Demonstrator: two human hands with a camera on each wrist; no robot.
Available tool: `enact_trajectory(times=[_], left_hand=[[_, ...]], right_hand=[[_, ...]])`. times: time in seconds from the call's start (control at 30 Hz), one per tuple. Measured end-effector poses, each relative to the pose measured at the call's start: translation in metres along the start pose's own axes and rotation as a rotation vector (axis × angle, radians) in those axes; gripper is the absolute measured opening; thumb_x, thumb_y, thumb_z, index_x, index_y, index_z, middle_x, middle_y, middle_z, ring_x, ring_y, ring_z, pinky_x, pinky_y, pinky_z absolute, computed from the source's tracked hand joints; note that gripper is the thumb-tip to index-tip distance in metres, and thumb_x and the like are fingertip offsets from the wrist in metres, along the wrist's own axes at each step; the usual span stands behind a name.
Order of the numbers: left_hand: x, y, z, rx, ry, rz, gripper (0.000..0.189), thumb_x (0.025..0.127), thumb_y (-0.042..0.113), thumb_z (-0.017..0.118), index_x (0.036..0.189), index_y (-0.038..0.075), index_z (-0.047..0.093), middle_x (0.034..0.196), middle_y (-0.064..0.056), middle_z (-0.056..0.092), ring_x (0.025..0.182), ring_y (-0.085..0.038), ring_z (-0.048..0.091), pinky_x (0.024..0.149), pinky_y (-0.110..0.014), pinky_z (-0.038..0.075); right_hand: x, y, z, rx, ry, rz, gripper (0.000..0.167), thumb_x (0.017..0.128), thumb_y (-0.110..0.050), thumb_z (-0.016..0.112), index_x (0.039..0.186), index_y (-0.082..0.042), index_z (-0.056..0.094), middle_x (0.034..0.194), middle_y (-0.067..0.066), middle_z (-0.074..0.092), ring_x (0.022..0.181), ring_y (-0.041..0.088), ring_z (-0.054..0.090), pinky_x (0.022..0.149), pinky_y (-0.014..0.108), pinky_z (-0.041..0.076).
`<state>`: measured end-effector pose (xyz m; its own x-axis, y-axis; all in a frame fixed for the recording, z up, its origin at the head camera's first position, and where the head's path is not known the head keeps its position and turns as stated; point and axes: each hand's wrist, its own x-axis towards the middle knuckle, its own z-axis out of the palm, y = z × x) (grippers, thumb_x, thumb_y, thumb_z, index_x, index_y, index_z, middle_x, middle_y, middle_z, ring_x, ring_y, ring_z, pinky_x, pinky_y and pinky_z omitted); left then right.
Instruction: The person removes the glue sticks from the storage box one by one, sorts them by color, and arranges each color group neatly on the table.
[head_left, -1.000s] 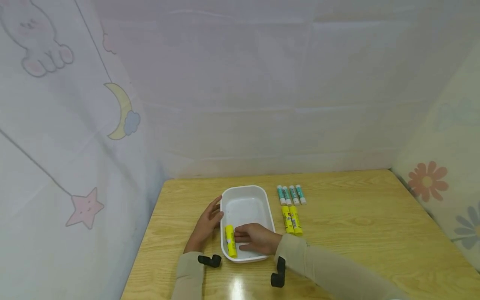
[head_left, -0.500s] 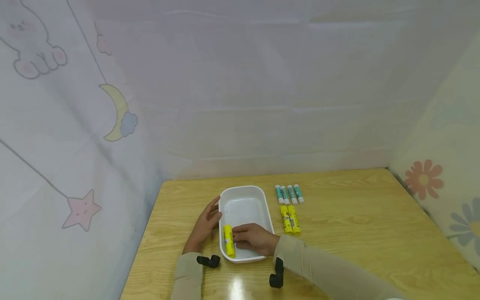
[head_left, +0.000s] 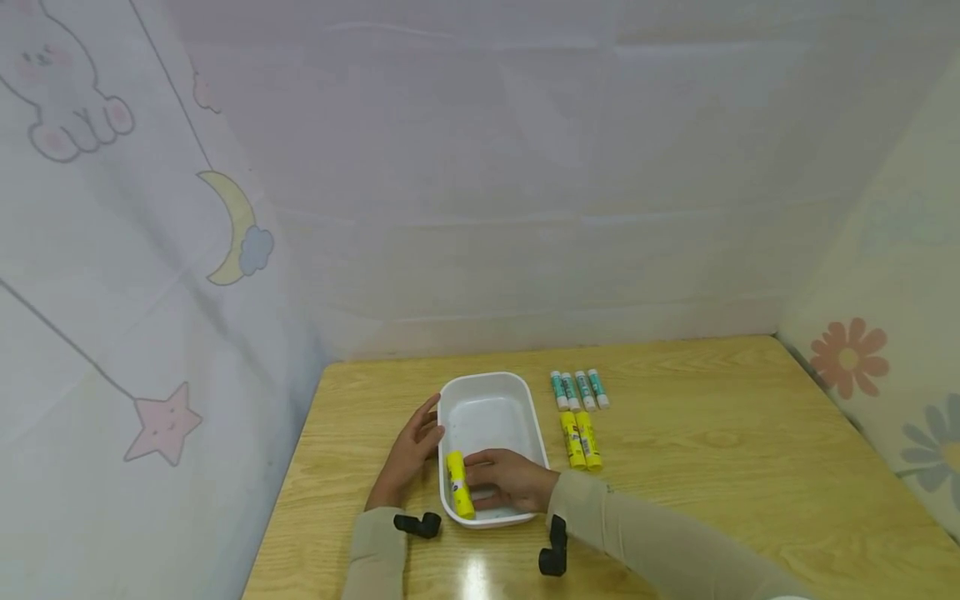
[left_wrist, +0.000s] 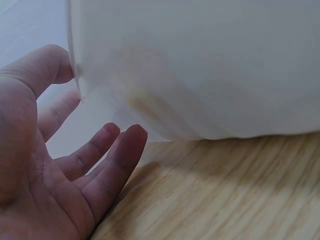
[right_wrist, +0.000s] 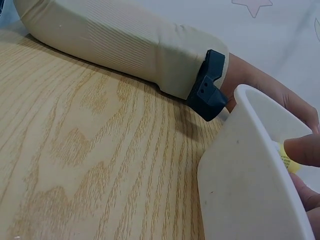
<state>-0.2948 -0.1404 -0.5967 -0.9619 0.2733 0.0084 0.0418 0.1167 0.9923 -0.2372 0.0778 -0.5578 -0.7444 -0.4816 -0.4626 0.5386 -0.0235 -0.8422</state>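
A yellow glue stick [head_left: 460, 486] lies lengthwise along the left inner wall of a white plastic tray [head_left: 535, 418], at its near end. My right hand [head_left: 512, 480] reaches over the tray's right side, its fingertips against the right side of this stick. In the right wrist view, the thumb [right_wrist: 304, 150] and fingers show past the tray's rim, with part of the yellow stick beside them. My left hand [head_left: 408, 454] rests on the tray's left side. Its thumb is at the rim and its fingers are spread along the outer wall, as the left wrist view shows.
Right of the tray, two yellow glue sticks [head_left: 581, 440] lie side by side on the wooden table [head_left: 697, 433]. Beyond them is a row of several smaller green-and-white glue sticks [head_left: 580, 390]. Printed cloth walls [head_left: 480, 275] border the table at the back and sides.
The yellow glue stick in the tray has rolled and tilted slightly under my right fingertips. My left hand has stayed at the tray's side. The head view has shifted a little.
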Motion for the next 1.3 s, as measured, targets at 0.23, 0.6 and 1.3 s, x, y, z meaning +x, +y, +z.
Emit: enact_trajectory(times=[0.23, 0.6, 1.3], left_hand=[[0.001, -0.004, 0.0, 0.028, 0.002, 0.038, 0.055, 0.102, 0.018, 0.054, 0.152, 0.027, 0.034, 0.143, -0.018, 0.045, 0.126, -0.04, 0.048, 0.095, -0.049, 0.048], [-0.006, 0.019, -0.002, -0.008, -0.065, 0.012, 0.059, 0.101, 0.016, 0.055, 0.154, 0.015, 0.029, 0.145, -0.027, 0.04, 0.127, -0.045, 0.045, 0.094, -0.048, 0.05], [-0.009, 0.029, 0.001, 0.003, -0.041, -0.051, 0.06, 0.1, 0.023, 0.058, 0.153, 0.023, 0.032, 0.145, -0.019, 0.042, 0.128, -0.04, 0.046, 0.095, -0.048, 0.049]], right_hand=[[0.002, 0.002, -0.001, -0.004, 0.008, 0.01, 0.043, 0.092, -0.007, 0.065, 0.132, 0.0, 0.05, 0.118, 0.015, 0.059, 0.101, 0.026, 0.064, 0.084, 0.042, 0.055], [0.0, 0.003, -0.001, -0.004, -0.012, 0.006, 0.045, 0.092, -0.007, 0.066, 0.133, 0.001, 0.049, 0.118, 0.015, 0.059, 0.102, 0.026, 0.063, 0.086, 0.041, 0.055], [-0.004, -0.016, -0.008, 0.13, 0.052, -0.027, 0.049, 0.093, -0.01, 0.066, 0.137, -0.001, 0.047, 0.124, 0.017, 0.057, 0.107, 0.025, 0.061, 0.092, 0.04, 0.052]])
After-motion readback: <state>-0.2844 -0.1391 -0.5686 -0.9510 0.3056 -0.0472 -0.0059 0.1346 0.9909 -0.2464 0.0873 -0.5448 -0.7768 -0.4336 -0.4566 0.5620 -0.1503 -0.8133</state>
